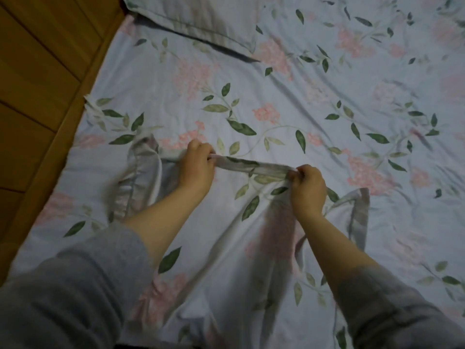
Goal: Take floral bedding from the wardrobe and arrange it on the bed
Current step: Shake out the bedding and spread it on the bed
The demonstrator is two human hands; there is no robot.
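A pale blue floral sheet (314,96) with pink blossoms and green leaves covers the bed. I hold a matching floral pillowcase (226,248) above it by its upper edge, which is stretched taut between my hands. My left hand (197,165) is closed on the left part of that edge, and my right hand (308,187) is closed on the right part. The frilled border hangs down at both sides and the cloth drapes toward me. Another floral pillow (191,18) lies flat at the top of the bed.
A wooden bed frame or panel (42,79) runs along the left edge of the mattress. My grey sleeves (70,293) fill the bottom corners. The sheet spreads wide to the right with some wrinkles.
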